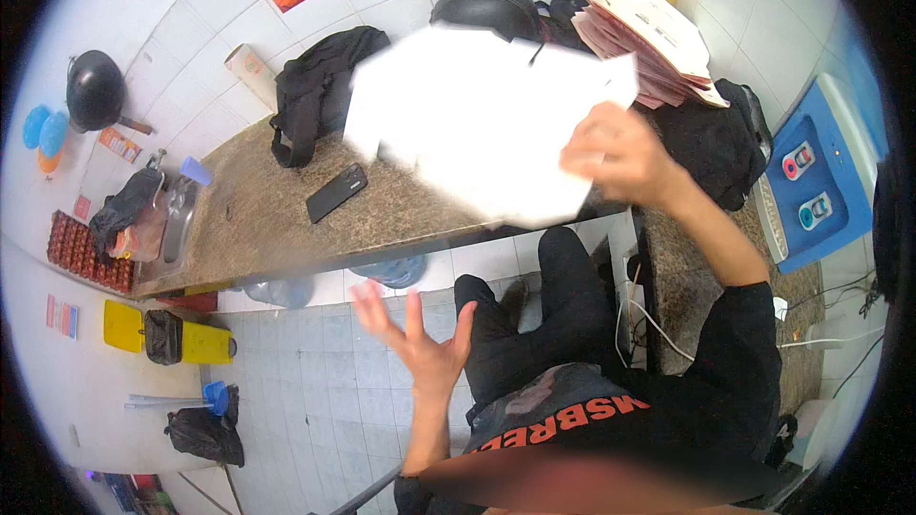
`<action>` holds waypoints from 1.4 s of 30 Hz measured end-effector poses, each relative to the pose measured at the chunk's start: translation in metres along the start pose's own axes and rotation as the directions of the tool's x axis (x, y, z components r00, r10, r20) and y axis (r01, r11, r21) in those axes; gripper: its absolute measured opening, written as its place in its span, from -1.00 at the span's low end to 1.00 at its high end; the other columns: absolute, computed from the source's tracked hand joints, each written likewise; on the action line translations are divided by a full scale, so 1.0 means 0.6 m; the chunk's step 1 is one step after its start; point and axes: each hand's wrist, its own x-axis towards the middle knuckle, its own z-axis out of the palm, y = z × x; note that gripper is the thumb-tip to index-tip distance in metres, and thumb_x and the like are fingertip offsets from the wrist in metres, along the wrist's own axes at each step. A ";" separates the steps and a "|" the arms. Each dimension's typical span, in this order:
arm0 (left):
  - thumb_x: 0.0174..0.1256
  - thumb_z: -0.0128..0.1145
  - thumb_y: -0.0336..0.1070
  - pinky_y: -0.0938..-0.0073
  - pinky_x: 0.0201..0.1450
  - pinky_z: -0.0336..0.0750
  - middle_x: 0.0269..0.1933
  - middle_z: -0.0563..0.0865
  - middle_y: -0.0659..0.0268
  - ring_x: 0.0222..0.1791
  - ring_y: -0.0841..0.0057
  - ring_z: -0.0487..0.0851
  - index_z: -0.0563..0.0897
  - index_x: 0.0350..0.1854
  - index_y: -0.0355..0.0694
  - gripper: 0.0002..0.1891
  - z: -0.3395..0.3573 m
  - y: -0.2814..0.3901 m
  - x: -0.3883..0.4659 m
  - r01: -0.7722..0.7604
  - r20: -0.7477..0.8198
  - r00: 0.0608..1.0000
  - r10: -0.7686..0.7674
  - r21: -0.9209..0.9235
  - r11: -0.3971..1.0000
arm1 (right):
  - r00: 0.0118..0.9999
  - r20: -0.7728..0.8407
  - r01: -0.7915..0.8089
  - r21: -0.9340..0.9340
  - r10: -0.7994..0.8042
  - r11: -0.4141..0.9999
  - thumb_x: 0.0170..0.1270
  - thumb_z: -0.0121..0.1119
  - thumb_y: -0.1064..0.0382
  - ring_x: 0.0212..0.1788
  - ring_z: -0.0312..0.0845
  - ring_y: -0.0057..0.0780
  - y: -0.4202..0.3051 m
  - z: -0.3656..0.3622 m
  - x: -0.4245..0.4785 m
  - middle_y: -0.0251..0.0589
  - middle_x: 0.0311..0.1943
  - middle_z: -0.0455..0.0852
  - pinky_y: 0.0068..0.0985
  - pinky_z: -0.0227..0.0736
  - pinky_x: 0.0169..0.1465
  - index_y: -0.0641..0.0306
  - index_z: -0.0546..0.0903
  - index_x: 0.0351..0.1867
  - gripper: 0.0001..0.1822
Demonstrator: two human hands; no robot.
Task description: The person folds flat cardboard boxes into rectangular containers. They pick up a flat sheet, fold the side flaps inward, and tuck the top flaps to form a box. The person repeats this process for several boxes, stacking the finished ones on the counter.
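Note:
A large white sheet (458,121), probably paper or card, spreads over the granite countertop (265,222), so bright that its surface detail is lost. My right hand (622,150) grips its right edge, fingers bent over it. In front of the counter, above the floor, my left hand (422,343) hangs with fingers spread and holds nothing; its fingertips are blurred. Left of the sheet lies a black smartphone (337,193). A stack of folded cardboard pieces (644,43) rests on a black cloth item (708,136) behind my right hand.
A black bag (322,86) and a black helmet (486,3) sit along the wall. To the right stands a blue water dispenser (823,172), with white cables (658,329) near my right arm. At the far left are a sink (175,229) and egg trays (86,250).

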 end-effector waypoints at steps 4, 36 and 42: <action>0.16 0.42 -0.34 -0.15 0.32 0.41 0.07 0.75 0.15 0.21 0.00 0.62 0.70 0.09 -0.03 -0.60 -0.075 0.016 0.082 -0.120 0.747 0.664 0.038 0.056 0.991 | 0.974 0.220 -0.083 0.534 -0.044 0.841 -0.06 0.28 0.45 0.03 0.61 -0.27 -0.114 0.049 -0.016 -0.37 -0.09 0.77 -0.21 0.45 0.20 0.11 0.74 -0.11 -0.61; 0.43 0.27 -0.27 0.47 -0.17 0.55 0.00 0.69 0.20 -0.09 0.45 0.63 0.61 0.15 -0.30 -0.66 -0.076 -0.004 -0.098 0.677 0.804 0.486 -0.342 -0.099 0.730 | 0.583 0.646 -0.804 0.548 0.493 0.232 0.40 0.24 0.14 -0.45 0.65 -0.35 -0.288 0.128 -0.125 0.01 -0.52 0.69 -0.30 0.48 -0.31 0.37 0.68 -0.33 -0.72; 0.31 0.35 -0.26 0.32 -0.08 0.57 0.11 0.60 0.07 0.02 0.35 0.59 0.47 0.29 -0.34 -0.45 -0.100 0.076 -0.028 0.716 0.459 0.673 -0.580 -0.210 0.666 | 0.554 0.437 -0.738 0.652 0.708 0.175 0.47 0.18 0.25 -0.38 0.58 -0.51 -0.314 0.086 -0.039 -0.10 -0.42 0.70 -0.38 0.47 -0.28 0.37 0.64 -0.24 -0.80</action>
